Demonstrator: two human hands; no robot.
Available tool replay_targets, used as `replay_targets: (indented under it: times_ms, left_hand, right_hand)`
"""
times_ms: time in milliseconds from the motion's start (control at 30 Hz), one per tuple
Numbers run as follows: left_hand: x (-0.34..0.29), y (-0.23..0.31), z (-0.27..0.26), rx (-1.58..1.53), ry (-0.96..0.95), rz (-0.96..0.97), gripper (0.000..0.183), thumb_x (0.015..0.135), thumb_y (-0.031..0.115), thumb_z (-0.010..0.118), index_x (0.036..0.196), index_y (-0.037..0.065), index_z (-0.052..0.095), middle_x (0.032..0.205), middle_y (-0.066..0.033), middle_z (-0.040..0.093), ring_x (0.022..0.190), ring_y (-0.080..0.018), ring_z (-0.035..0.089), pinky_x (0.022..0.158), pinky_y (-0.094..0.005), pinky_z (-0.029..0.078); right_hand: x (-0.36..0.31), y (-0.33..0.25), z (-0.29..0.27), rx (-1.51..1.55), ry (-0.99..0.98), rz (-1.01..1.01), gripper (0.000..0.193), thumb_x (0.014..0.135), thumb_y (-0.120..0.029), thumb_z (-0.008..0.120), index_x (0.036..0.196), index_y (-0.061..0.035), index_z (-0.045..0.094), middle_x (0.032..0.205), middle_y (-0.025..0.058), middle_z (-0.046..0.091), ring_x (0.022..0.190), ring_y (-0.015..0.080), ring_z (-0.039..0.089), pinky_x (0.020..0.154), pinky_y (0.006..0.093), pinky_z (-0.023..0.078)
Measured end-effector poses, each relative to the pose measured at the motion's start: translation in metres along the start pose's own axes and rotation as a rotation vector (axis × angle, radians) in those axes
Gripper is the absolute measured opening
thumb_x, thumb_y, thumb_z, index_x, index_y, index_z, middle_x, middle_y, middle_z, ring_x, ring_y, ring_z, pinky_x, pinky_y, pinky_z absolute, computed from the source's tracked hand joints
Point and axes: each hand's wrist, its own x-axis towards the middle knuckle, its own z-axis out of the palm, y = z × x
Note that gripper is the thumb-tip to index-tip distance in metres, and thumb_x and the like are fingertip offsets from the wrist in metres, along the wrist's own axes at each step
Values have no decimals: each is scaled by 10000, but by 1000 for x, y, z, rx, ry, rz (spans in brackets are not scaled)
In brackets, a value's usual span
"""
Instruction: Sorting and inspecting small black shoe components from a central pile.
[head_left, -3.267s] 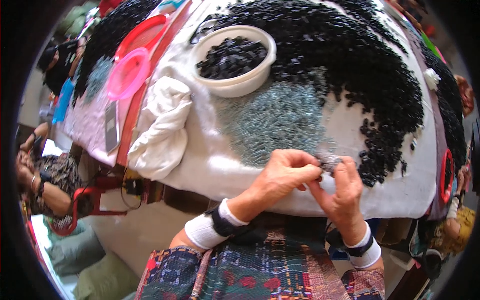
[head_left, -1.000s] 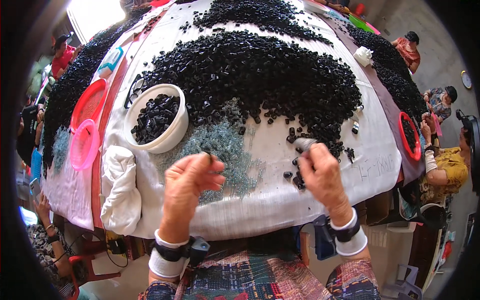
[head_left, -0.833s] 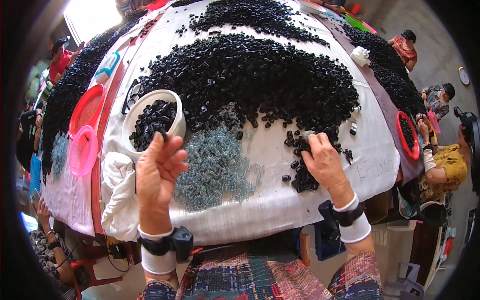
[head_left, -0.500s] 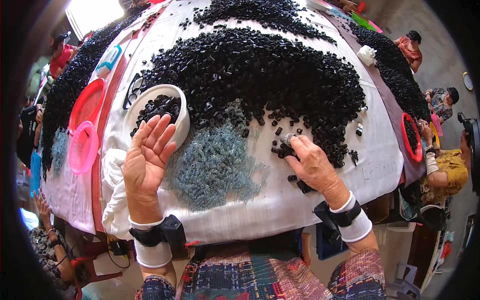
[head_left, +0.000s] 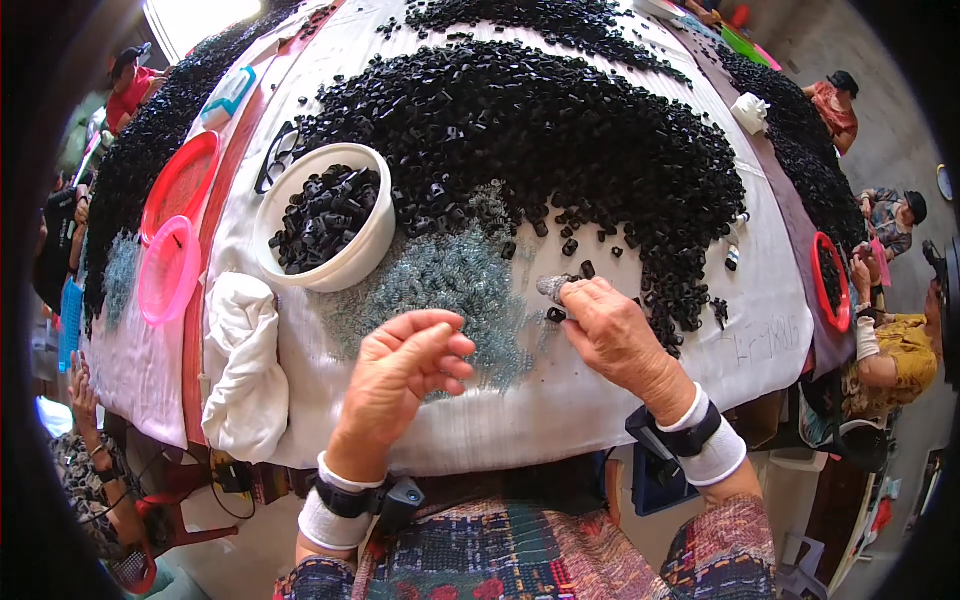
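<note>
From my remote seat I look down over a white cloth-covered table (head_left: 560, 420); my left hand (head_left: 400, 375) hovers above a patch of small bluish-grey springs (head_left: 440, 290), its fingers curled loosely inward with the tips close together; I cannot tell whether anything sits between them; my right hand (head_left: 610, 335) rests low on the cloth just right of the springs, thumb and forefinger pinched on a small grey piece (head_left: 552, 287) at the fingertips; a few loose black parts (head_left: 575, 270) lie just beside those fingertips, one touching the cloth right under the hand; beyond both hands a broad heap of small black parts (head_left: 560, 120) curves across the table, its near edge meeting the springs; a white bowl (head_left: 345, 265) stands to the left of the springs, partly filled with the same black parts; a bunched white cloth (head_left: 240, 360) lies near the table's left edge, below the bowl; further left sit a pink dish (head_left: 165, 270) and a red dish (head_left: 180, 180), side by side along a red strip; both my wrists carry white bands with black straps; at the right edge another person in yellow (head_left: 900, 360) sits near a red dish (head_left: 830, 285) holding black parts.
</note>
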Motion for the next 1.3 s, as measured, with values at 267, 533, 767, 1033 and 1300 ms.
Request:
replay_targets:
  times_ms: [267,533,767,1033,1300]
  left_hand:
    - [0,-24,17,96,-41,-110,214,910,141,609,1080,12,587,952,-118,667,780,-155,666,650,-262,551]
    - [17,-37,37,84,-54,-70,248,906,133,621,1114,4,582,1008,-92,658,864,-151,659,682,-253,557]
    - [10,-31,28,-11,22,-9,209,914,143,608,1064,-2,626,943,-92,668,765,-132,659,648,-247,555]
    - [0,-30,21,-23,28,-23,264,900,99,618,1142,-4,610,941,-100,673,757,-119,654,638,-251,546]
    - [-4,-30,18,12,8,-43,201,881,67,630,1072,5,626,964,-124,677,765,-161,667,629,-271,554]
  right_hand:
    - [-5,-6,12,-47,68,82,342,753,28,594,1088,7,528,885,147,581,819,303,601,688,363,521]
    - [-2,-46,11,538,201,146,420,769,57,588,1181,1,523,803,92,597,660,174,608,599,278,509]
    - [-2,-35,-13,502,256,264,280,822,47,580,1097,-3,583,896,118,671,765,178,672,634,262,525]
    - [-27,-23,15,87,77,-12,255,731,72,575,981,24,572,899,170,598,816,339,572,731,393,493]
    - [-35,-7,7,112,237,106,237,757,97,563,977,18,598,842,171,595,773,320,597,665,366,492]
